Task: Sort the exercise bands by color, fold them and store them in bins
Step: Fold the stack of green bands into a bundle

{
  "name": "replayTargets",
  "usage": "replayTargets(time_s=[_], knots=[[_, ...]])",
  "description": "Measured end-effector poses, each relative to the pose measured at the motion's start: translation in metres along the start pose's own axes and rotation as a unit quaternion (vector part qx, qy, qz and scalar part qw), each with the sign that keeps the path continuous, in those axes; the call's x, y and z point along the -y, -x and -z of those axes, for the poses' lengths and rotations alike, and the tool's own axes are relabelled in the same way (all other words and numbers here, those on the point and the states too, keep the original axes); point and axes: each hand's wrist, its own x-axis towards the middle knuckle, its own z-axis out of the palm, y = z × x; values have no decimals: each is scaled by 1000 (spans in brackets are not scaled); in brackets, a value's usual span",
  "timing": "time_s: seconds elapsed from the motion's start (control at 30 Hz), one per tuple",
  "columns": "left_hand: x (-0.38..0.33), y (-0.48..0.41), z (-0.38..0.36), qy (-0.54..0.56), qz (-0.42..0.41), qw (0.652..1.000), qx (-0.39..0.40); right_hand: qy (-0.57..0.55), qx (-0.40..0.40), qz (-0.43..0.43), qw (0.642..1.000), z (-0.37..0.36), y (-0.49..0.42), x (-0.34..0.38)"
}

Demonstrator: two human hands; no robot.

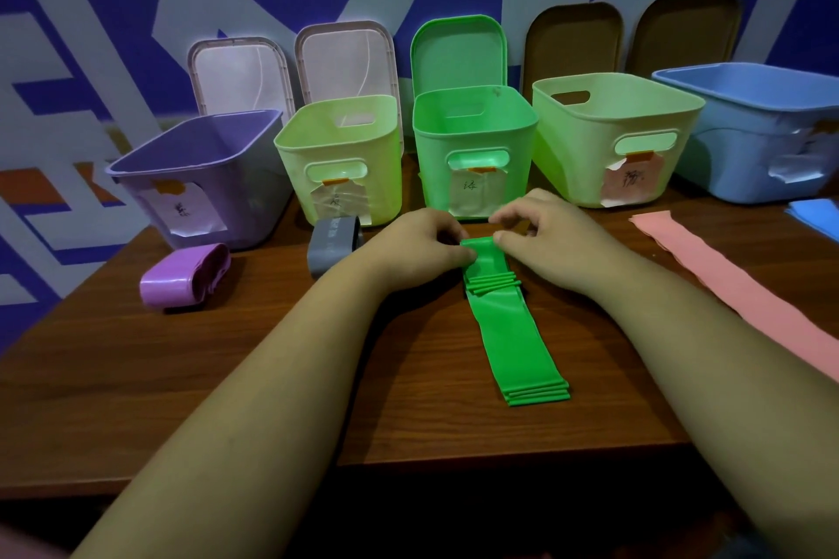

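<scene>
A stack of green bands (513, 331) lies lengthwise on the wooden table (227, 368), its far end folded over. My left hand (417, 245) and my right hand (545, 231) both pinch that folded far end, just in front of the green bin (472, 136). A folded purple band (181, 281) sits before the purple bin (199, 168). A folded grey band (331, 245) rests before a pale yellow-green bin (340, 150). A pink band (735, 286) lies flat at the right, and a blue band (817, 213) shows at the right edge.
A second pale yellow-green bin (613, 127) and a blue bin (762, 118) stand at the back right. Several lids (458, 50) lean against the patterned wall behind the bins. The table's front edge runs near my forearms.
</scene>
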Motion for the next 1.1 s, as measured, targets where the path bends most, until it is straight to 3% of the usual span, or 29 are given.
replayTargets(time_s=[0.13,0.3,0.43,0.73,1.1], knots=[[2,-1,-5,34,-3,999,-20,17,56,-23,998,-3,-4,1],[1,-3,-7,101,-7,994,-50,-58,6,-5,998,-2,-6,0],[1,-4,-6,183,21,983,6,-67,-38,-7,997,-3,-15,0],[-3,-4,-18,127,-10,992,-14,-112,-48,-16,992,5,-6,12],[-6,12,-16,1,-88,996,-8,-71,30,24,997,41,40,36]])
